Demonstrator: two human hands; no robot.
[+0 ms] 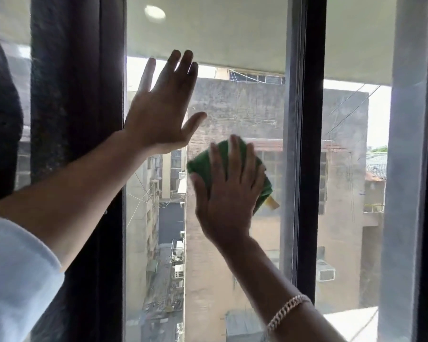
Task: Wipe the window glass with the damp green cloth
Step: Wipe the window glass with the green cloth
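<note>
The window glass [232, 255] fills the middle of the head view between dark frame bars. My right hand [229, 191] lies flat on the pane with its fingers spread, pressing the green cloth [263, 178] against the glass; the cloth sticks out above and to the right of the fingers, with a small yellow tag at its lower right corner. My left hand [162, 109] is up and to the left, palm open and fingers apart against the glass, holding nothing.
A wide dark frame post [77, 144] stands left of the pane and a thinner black bar [309, 156] stands right of it. A second pane [351, 181] lies further right. Buildings and an alley show through the glass. A bracelet circles my right wrist.
</note>
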